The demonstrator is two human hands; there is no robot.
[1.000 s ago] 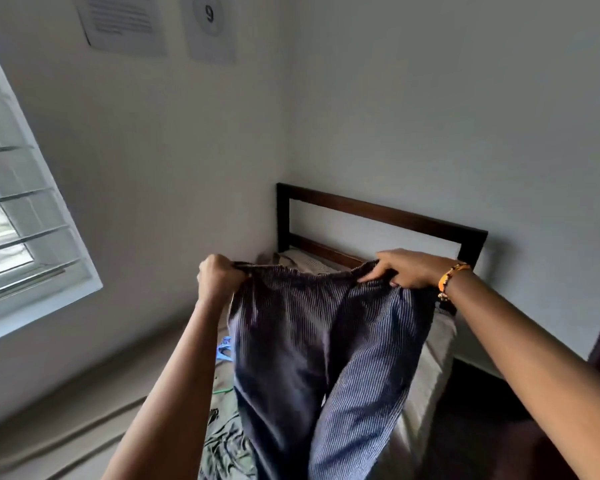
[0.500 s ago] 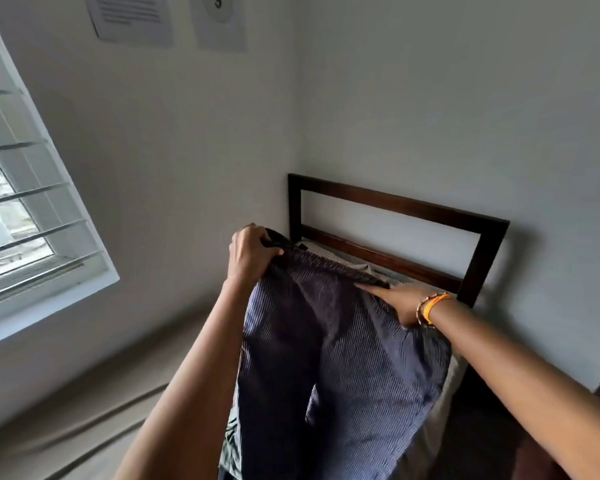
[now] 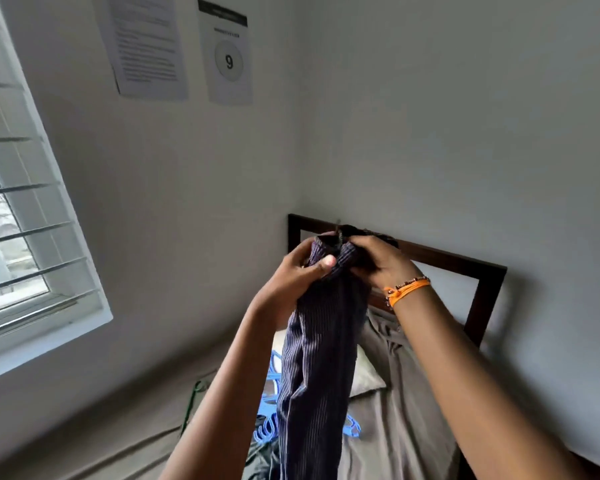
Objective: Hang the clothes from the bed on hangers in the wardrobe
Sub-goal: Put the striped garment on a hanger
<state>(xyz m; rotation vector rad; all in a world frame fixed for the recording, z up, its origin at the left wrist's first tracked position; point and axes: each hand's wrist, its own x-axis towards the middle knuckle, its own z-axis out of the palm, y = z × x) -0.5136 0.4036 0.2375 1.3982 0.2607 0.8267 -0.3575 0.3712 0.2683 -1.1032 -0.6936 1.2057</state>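
Observation:
Dark blue pinstriped trousers (image 3: 317, 368) hang folded lengthwise in front of me, above the bed (image 3: 399, 420). My left hand (image 3: 302, 271) grips the waistband from the left, thumb across the cloth. My right hand (image 3: 378, 261), with an orange band at the wrist, holds the same bunched waistband from the right. The two hands touch at the top of the trousers. Blue plastic hangers (image 3: 269, 396) lie on the bed behind the hanging legs, partly hidden. A green hanger (image 3: 193, 400) lies at the bed's left edge. No wardrobe is in view.
A dark wooden headboard (image 3: 478, 282) stands against the right wall, with a pale pillow (image 3: 364, 375) below it. A barred window (image 3: 18, 216) fills the left side. Two paper sheets (image 3: 187, 46) hang on the wall. Another dark garment (image 3: 262, 460) lies on the bed near the bottom.
My hands have come together, folding the spread waistband in half, so the trousers now hang as one narrow strip. The view has tilted and shows more of the bed and hangers.

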